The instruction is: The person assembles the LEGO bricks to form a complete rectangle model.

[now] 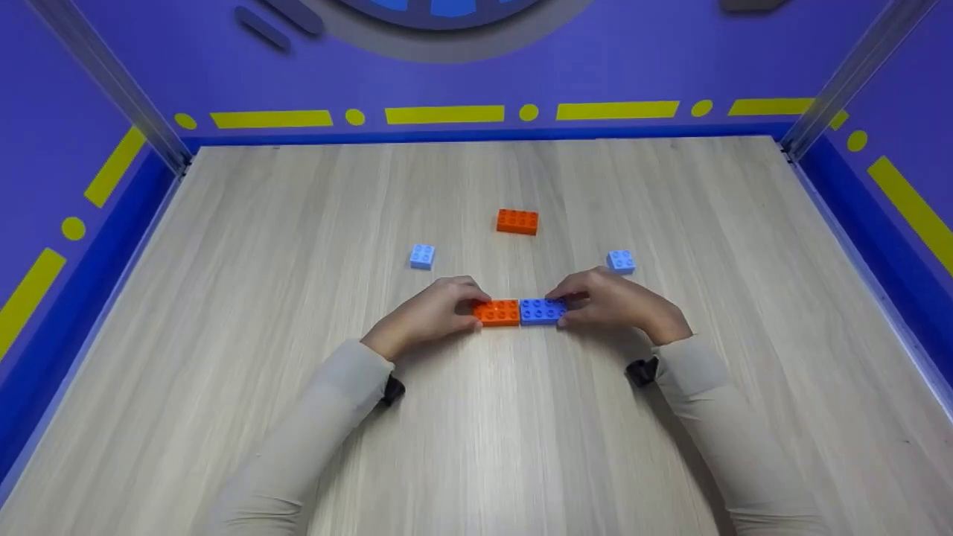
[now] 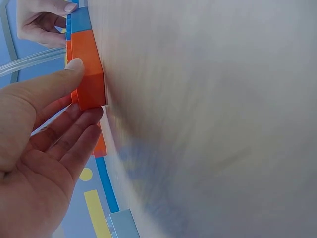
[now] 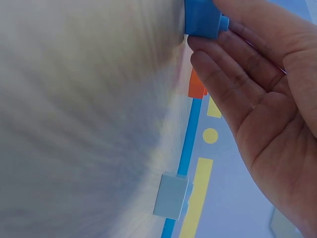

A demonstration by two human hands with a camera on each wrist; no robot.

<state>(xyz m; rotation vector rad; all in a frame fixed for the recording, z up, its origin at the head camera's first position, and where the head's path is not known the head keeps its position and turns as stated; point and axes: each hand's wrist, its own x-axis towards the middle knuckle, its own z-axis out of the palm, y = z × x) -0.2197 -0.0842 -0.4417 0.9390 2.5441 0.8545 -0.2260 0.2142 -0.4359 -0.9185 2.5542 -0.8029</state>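
Observation:
An orange toy brick [image 1: 499, 313] and a blue toy brick [image 1: 540, 312] lie end to end on the table, their short sides meeting or nearly so. My left hand [image 1: 439, 309] pinches the outer end of the orange brick between thumb and fingers. On the other side, my right hand [image 1: 614, 301] pinches the blue brick's outer end the same way. In the left wrist view the thumb presses the near long side of the orange brick [image 2: 89, 74]. The right wrist view shows only the end of the blue brick [image 3: 202, 20] beside the fingers.
Farther back lies a second orange brick [image 1: 517, 222]. One small light blue brick [image 1: 422, 256] is ahead of the left hand, another [image 1: 620, 261] just beyond the right. Purple walls with yellow marks [image 1: 444, 115] border the wooden table [image 1: 476, 447].

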